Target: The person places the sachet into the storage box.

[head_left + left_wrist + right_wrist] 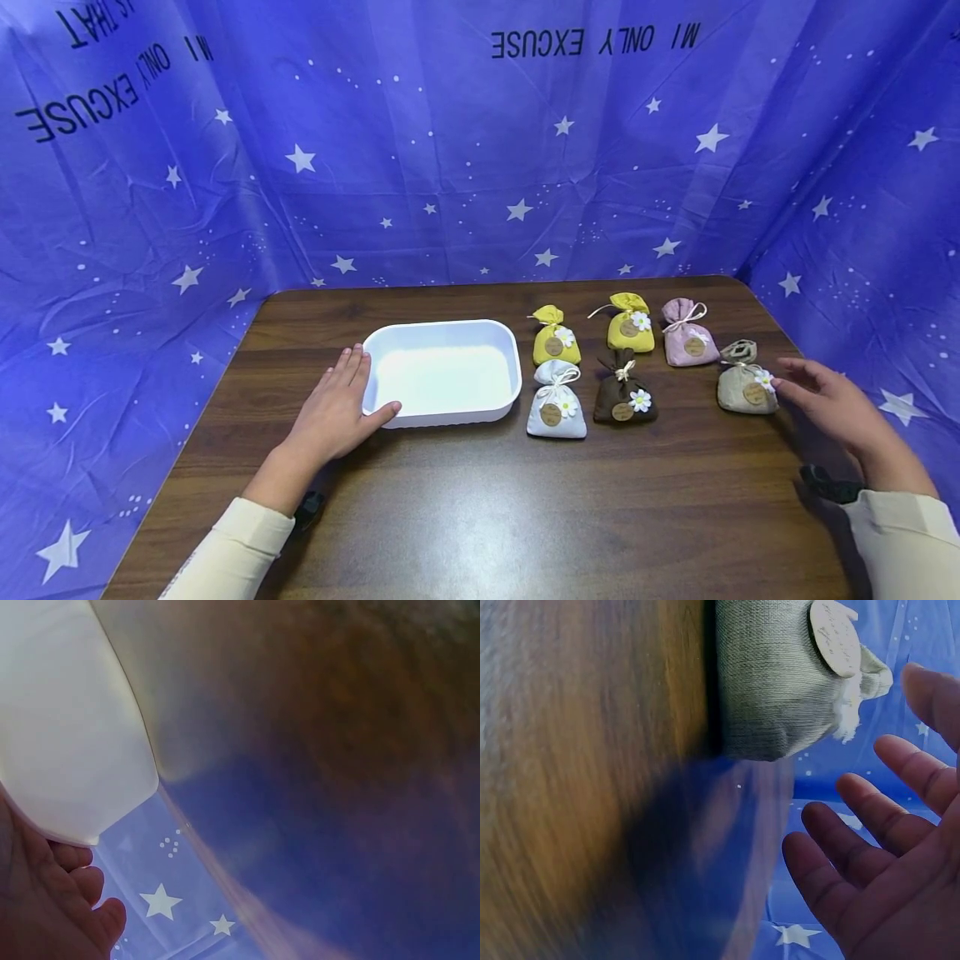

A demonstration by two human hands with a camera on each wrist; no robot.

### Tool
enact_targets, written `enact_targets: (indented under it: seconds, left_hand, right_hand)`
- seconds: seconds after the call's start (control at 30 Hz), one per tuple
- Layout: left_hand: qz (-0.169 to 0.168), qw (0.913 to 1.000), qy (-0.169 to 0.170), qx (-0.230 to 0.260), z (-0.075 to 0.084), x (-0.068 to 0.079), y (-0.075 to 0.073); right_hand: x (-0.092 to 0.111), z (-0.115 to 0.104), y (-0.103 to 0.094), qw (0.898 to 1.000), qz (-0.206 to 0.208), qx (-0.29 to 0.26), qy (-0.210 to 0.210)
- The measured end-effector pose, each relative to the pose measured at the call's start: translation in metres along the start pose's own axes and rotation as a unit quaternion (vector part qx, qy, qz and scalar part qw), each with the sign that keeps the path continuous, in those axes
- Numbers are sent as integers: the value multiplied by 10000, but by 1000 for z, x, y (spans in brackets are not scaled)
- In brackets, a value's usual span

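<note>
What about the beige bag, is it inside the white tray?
No, the beige bag rests on the table beside the right hand, apart from the white tray.

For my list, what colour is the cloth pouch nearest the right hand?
The cloth pouch is beige, clearest in head view.

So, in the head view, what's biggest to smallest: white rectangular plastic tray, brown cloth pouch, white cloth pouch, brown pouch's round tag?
1. White plastic tray
2. Brown pouch and white pouch: too alike to rank
3. Round tag
</note>
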State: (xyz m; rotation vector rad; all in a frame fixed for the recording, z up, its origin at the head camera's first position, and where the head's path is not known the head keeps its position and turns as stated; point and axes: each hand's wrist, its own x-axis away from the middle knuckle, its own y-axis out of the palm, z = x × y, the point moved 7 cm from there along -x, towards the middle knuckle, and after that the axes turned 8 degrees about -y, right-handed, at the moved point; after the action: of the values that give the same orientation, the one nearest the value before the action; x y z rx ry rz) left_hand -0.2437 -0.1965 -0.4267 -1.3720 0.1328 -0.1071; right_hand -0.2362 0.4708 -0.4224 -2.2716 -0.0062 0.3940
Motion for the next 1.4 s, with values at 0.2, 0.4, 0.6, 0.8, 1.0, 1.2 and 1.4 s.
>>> enact_targets:
  seconds: [0.2, 0.4, 0.6, 0.8, 1.0, 1.2, 1.4]
  left_hand:
    - [-13, 10000, 2, 31, 0, 0, 1]
    - [9, 10000, 3, 35, -1, 0, 2]
    - [39, 10000, 17, 36, -1, 0, 2]
    - [86, 9999, 37, 53, 0, -1, 0]
    - [75, 9999, 33, 84, 0, 0, 0]
    - [94, 9999, 47, 104, 0, 0, 0]
    - [105, 9999, 29, 109, 0, 0, 1]
  right_hand:
    - [-5, 9, 6, 9998, -173, -25, 126]
    - [-10, 13, 12, 9993, -284, -26, 241]
    - [-13, 17, 15, 9991, -408, -5, 132]
    - [-15, 17, 17, 9989, -459, -88, 49]
    - [-16, 17, 19, 9985, -523, -166, 70]
    - [-15, 18, 22, 9972, -558, -471, 156]
    - [-15, 16, 22, 9956, -542, -728, 213]
